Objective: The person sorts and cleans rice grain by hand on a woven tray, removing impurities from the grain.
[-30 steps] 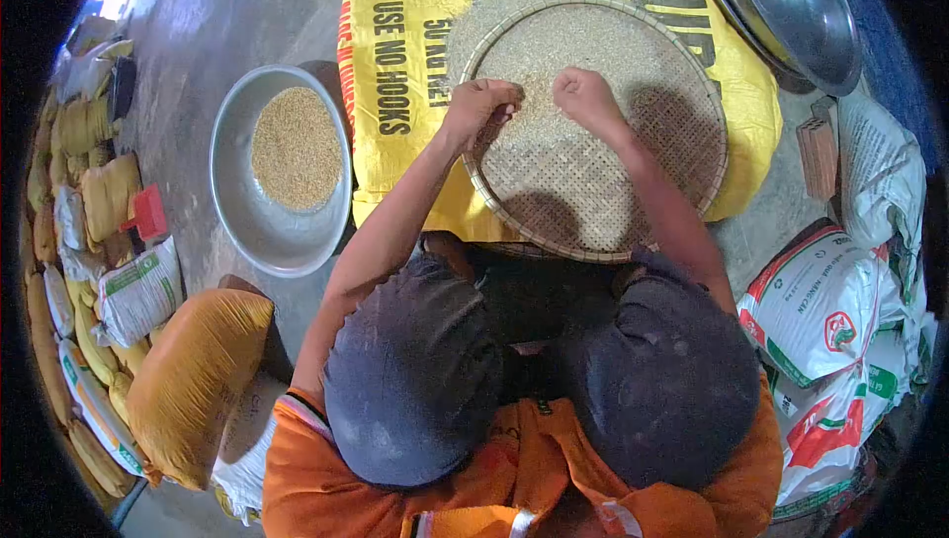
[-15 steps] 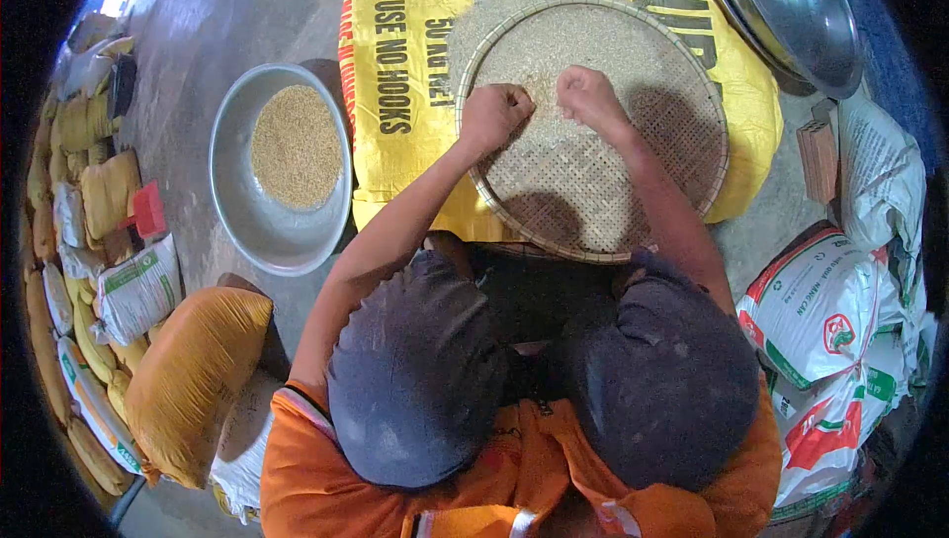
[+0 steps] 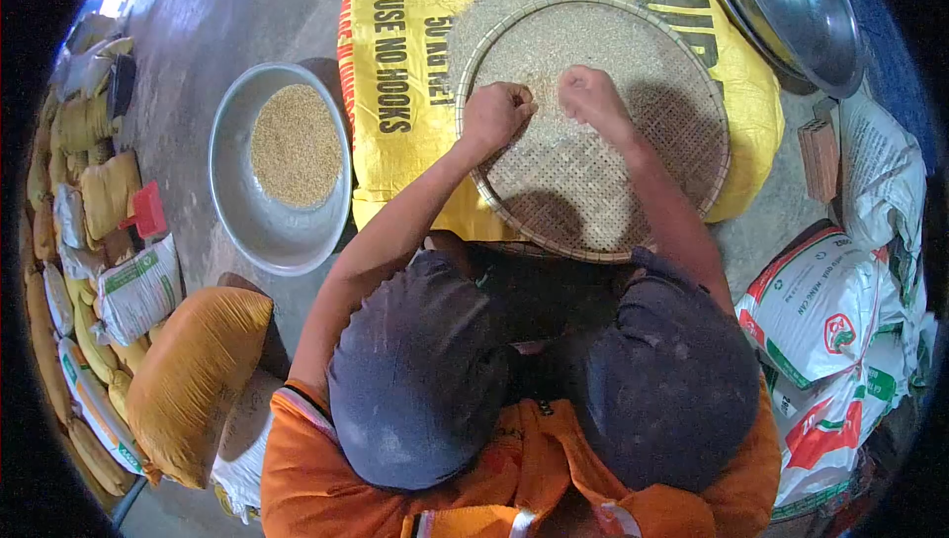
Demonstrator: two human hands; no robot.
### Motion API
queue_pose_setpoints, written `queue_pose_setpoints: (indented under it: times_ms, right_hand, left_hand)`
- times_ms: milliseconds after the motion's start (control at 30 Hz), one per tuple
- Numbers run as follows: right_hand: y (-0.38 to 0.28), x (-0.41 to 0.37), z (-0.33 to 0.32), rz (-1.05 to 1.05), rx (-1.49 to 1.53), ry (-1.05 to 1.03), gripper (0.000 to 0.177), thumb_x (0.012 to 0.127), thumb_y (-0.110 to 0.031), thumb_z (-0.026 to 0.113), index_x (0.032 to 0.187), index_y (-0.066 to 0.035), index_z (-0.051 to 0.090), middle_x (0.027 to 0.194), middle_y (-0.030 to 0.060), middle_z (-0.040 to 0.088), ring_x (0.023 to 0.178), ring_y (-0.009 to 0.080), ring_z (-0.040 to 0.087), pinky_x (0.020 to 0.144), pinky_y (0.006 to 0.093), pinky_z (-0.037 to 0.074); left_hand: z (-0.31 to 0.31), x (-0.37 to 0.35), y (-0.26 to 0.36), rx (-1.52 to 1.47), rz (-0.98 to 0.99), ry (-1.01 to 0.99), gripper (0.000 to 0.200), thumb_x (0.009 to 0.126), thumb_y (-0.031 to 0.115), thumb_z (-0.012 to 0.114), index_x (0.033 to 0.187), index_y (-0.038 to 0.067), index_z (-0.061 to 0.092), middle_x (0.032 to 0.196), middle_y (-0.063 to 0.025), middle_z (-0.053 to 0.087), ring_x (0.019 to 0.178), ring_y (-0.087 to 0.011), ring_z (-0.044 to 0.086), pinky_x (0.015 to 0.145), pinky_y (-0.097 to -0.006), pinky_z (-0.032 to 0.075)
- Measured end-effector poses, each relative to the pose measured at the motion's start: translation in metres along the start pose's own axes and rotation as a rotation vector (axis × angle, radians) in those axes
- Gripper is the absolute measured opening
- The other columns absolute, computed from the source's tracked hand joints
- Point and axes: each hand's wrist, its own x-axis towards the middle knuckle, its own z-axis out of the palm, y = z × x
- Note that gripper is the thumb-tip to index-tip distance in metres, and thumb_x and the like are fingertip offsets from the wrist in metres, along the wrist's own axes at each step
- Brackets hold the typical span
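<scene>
A round woven bamboo tray lies in front of my knees, with pale grain spread over its far and middle part. Over the tray's left half is my left hand, fingers curled and thumb pressed to the fingertips. My right hand hovers just to its right, also closed, with the fingers bent inward. Whatever either pinch holds is too small to make out. Between the hands, a few browner grains show on the pale layer.
A printed yellow sack lies beneath the tray, with grain spilled past the far rim. Left stands a metal basin of golden grain. Large metal bowls, bricks and white sacks are at right; a full orange sack sits left.
Both hands stay nearly in place over the tray. The fingers of my right hand have curled in slightly more. Tray and basin have not moved.
</scene>
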Motion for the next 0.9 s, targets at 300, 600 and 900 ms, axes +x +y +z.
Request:
queue_pose_setpoints:
  times_ms: [300, 600, 900]
  right_hand:
    - [0.011, -0.003, 0.017, -0.283, -0.64, 0.105, 0.01, 0.079, -0.015, 0.061, 0.08, -0.006, 0.066, 0.076, 0.0106, 0.067, 0.07, 0.0269, 0.066, 0.067, 0.0394, 0.051]
    - [0.006, 0.007, 0.013, -0.222, -0.405, 0.116, 0.013, 0.081, -0.018, 0.059, 0.082, -0.006, 0.065, 0.075, 0.0128, 0.067, 0.07, 0.029, 0.066, 0.069, 0.0415, 0.051]
    - [0.002, 0.001, 0.029, -0.253, -0.621, 0.039, 0.012, 0.081, -0.018, 0.059, 0.083, -0.008, 0.065, 0.072, 0.0108, 0.067, 0.066, 0.0268, 0.065, 0.063, 0.0411, 0.05]
  left_hand:
    - [-0.017, 0.01, -0.004, -0.796, -0.314, 0.02, 0.023, 0.082, 0.019, 0.059, 0.07, 0.0, 0.066, 0.059, -0.0032, 0.059, 0.053, -0.0087, 0.051, 0.05, -0.0263, 0.042]
    - [-0.015, 0.009, -0.011, -0.936, -0.389, -0.106, 0.011, 0.084, 0.009, 0.061, 0.084, -0.002, 0.063, 0.073, -0.0047, 0.063, 0.06, -0.0099, 0.054, 0.055, -0.0252, 0.045]
    - [-0.004, -0.007, -0.01, -0.314, -0.066, -0.058, 0.012, 0.083, 0.013, 0.069, 0.08, 0.002, 0.065, 0.067, 0.0027, 0.059, 0.06, -0.0052, 0.05, 0.056, -0.0235, 0.043]
